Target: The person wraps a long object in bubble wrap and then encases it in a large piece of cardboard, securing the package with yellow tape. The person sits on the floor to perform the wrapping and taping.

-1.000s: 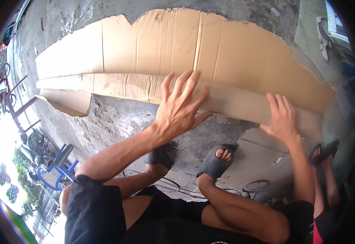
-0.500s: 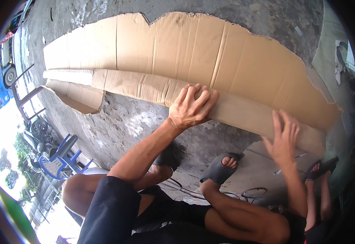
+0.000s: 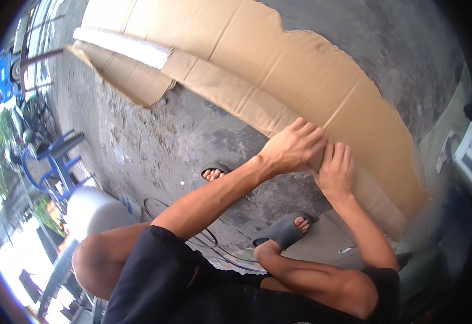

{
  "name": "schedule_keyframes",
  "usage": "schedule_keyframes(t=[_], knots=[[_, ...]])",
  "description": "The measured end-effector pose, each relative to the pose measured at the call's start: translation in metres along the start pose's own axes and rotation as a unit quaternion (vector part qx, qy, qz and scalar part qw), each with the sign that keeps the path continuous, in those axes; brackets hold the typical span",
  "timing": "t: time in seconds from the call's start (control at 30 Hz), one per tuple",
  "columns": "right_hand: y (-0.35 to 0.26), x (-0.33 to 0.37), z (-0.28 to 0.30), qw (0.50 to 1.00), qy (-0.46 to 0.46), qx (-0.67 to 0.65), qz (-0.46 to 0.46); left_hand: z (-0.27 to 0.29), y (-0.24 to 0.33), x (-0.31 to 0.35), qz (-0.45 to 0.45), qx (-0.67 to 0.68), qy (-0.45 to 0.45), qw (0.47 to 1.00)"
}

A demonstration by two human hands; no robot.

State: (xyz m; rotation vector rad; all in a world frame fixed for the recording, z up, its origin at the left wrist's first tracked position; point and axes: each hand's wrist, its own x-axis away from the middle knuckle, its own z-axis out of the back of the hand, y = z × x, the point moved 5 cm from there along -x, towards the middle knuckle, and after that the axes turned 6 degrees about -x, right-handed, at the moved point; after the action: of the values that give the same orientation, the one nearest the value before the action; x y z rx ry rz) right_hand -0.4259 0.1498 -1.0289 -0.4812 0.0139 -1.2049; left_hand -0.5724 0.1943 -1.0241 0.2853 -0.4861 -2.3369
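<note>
A large brown cardboard sheet [image 3: 349, 97] with a ragged far edge lies across the floor in front of me. Its near side is folded over into a long narrow strip [image 3: 241, 100], with shiny silvery tape on the left part. My left hand [image 3: 295, 144] is closed over this folded strip, fingers curled across the top. Right beside it, my right hand [image 3: 336, 170] also grips the strip, its thumb side close to the left hand. The thumbs are mostly hidden. A separate-looking flap of cardboard [image 3: 130, 78] hangs off the strip's left end.
Beneath everything is a rough grey concrete floor [image 3: 155, 135]. My sandalled foot [image 3: 284, 229] rests near the strip. A thin black cable [image 3: 209, 237] runs by my legs. To the left stand a blue chair [image 3: 52, 162] and a white rounded object [image 3: 95, 210].
My right hand has come left along the strip and closed on it beside my left hand. The view has turned, so the cardboard slants more steeply down to the right.
</note>
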Motion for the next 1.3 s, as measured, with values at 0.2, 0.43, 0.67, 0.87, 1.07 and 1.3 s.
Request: schedule_keyframes(t=[0.2, 0.43, 0.67, 0.87, 1.07, 1.3], knots=[[0.0, -0.004, 0.003, 0.998, -0.045, 0.04, 0.029, 0.131, -0.164, 0.237, 0.591, 0.054, 0.505, 0.627], [-0.003, -0.005, 0.003, 0.996, -0.045, 0.064, 0.032, 0.123, -0.371, 0.348, 0.526, 0.499, 0.488, 0.486], [-0.001, -0.002, -0.003, 0.997, -0.041, 0.058, 0.009, 0.118, -0.37, 0.27, 0.526, 0.343, 0.589, 0.509], [0.001, 0.0, -0.008, 0.998, -0.04, 0.055, 0.009, 0.122, -0.397, 0.203, 0.77, 0.051, 0.376, 0.513], [0.001, 0.005, -0.013, 0.998, -0.031, 0.057, 0.005, 0.125, -0.387, 0.187, 0.81, 0.058, 0.327, 0.484], [-0.006, 0.004, -0.008, 0.998, 0.019, 0.057, 0.017, 0.145, -0.382, 0.167, 0.863, 0.108, 0.284, 0.403]])
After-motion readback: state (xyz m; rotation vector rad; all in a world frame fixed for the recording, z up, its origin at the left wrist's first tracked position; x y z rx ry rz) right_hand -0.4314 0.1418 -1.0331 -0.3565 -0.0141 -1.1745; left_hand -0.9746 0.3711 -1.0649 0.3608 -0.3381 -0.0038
